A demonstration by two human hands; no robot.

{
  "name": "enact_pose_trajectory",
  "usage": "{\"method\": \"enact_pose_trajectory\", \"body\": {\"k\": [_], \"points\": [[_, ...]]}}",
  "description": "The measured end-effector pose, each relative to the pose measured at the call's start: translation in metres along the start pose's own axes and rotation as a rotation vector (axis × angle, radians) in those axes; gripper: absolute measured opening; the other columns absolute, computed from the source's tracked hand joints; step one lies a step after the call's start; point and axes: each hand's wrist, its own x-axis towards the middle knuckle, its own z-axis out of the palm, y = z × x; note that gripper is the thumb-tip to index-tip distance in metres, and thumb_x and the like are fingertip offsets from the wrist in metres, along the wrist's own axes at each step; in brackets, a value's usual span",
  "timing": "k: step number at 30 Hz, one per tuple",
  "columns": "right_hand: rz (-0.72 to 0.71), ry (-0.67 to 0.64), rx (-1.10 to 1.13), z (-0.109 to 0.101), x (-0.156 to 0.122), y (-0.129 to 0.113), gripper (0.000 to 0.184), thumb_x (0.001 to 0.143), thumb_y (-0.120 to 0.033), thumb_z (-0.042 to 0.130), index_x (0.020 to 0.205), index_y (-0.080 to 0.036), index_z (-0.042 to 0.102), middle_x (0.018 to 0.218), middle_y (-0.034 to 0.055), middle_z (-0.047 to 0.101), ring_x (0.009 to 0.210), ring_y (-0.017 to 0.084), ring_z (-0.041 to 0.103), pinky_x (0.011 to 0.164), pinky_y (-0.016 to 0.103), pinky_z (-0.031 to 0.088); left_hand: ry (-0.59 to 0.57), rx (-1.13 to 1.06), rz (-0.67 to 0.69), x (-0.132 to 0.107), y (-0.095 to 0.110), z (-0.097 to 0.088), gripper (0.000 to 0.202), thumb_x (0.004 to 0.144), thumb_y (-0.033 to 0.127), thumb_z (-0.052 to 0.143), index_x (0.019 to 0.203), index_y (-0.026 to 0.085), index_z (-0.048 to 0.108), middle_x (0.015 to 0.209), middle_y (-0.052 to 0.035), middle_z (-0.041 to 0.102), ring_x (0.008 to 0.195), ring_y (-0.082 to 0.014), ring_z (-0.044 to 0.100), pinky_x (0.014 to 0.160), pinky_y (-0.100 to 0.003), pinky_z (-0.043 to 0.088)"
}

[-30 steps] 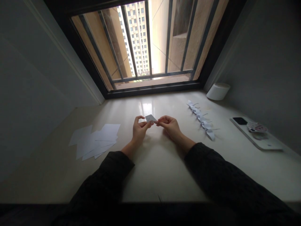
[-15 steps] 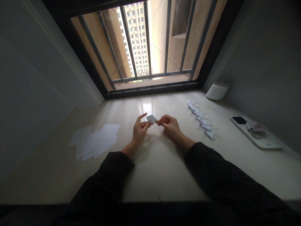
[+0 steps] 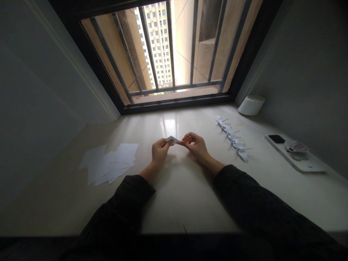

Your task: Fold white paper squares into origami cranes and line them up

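A small folded piece of white paper [image 3: 172, 139] is held between my two hands, a little above the pale windowsill surface [image 3: 174, 195]. My left hand [image 3: 160, 151] pinches its left side, with the thumb in front and the fingers curled behind. The thumb and index finger of my right hand [image 3: 196, 146] grip its right corner. The fingers partly cover the paper, so its full fold cannot be seen. To the right of my right hand stands a row of several folded paper cranes [image 3: 232, 137].
Loose white paper sheets [image 3: 114, 163] lie overlapping on the left. A phone [image 3: 296, 154] with a round grip on its back lies at the far right. In the back right corner stands a white cylinder [image 3: 251, 105]. A barred window [image 3: 174, 107] closes off the back.
My left index finger, raised before, has curled down against the folded paper. The paper has tilted and shifted slightly left, and now shows a lower, peaked outline. My right hand keeps its pinch.
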Motion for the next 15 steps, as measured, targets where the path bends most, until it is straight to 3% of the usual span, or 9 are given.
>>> {"method": "enact_pose_trajectory", "body": {"k": [8, 15], "points": [[-0.046, -0.026, 0.053, 0.0039, 0.0009, 0.0041, 0.018, 0.073, -0.037, 0.066, 0.068, -0.021, 0.058, 0.067, 0.0005, 0.063, 0.066, 0.016, 0.06, 0.065, 0.029, 0.045, 0.002, 0.015, -0.048, 0.0003, 0.0026, -0.0007, 0.031, 0.072, 0.047, 0.066, 0.073, 0.016, 0.07, 0.069, -0.0052, 0.07, 0.069, -0.0182, 0.065, 0.057, -0.024, 0.04], [-0.054, -0.014, 0.077, 0.0027, 0.0002, 0.0036, 0.016, 0.076, -0.033, 0.061, 0.066, -0.021, 0.057, 0.067, 0.001, 0.063, 0.072, 0.018, 0.063, 0.072, 0.032, 0.048, -0.001, 0.033, 0.004, -0.0006, 0.0035, -0.0001, 0.033, 0.071, 0.048, 0.066, 0.069, 0.016, 0.07, 0.064, -0.0029, 0.067, 0.063, -0.015, 0.061, 0.055, -0.024, 0.039]]}}
